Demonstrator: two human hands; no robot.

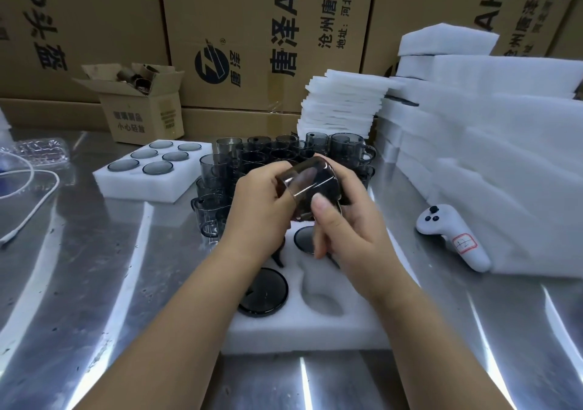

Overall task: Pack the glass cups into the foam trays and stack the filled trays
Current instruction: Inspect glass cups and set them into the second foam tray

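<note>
Both hands hold one smoky glass cup point(307, 182), tilted on its side, above a white foam tray point(315, 330) near me. My left hand point(258, 214) grips its left side and my right hand point(350, 223) curls round its right side, thumb on the glass. The near tray holds upside-down cups: one dark base point(265, 293) at its front left and another point(304, 239) partly hidden under my right hand. A front right pocket point(321, 302) is bare. Several loose cups point(252, 160) stand behind. A filled tray point(151, 173) sits at the left.
Stacks of white foam trays point(344, 106) and foam sheets point(504, 157) fill the right side. A white controller point(454, 239) lies at the right. A small open carton point(142, 106), a plastic bag and a white cable point(31, 207) are on the left. Big cartons form the back wall.
</note>
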